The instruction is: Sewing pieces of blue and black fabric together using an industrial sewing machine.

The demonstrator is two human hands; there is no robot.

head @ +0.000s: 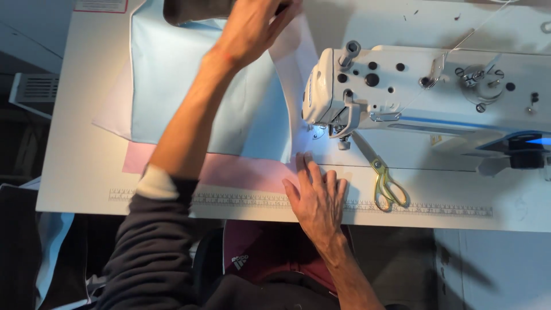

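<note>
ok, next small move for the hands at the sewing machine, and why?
Probably slide the pink fabric right, toward the needle. The right hand lies flat on its edge just short of the presser foot, and the left hand is up at the far end of the light blue fabric.

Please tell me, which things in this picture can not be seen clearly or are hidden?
- Head view: the left hand reaches a dark object cut off by the top edge; its kind is unclear.
- The needle is hidden under the sewing machine head.
- The right hand covers part of the pink fabric.
- The scissors blades lie partly under the machine.
</note>
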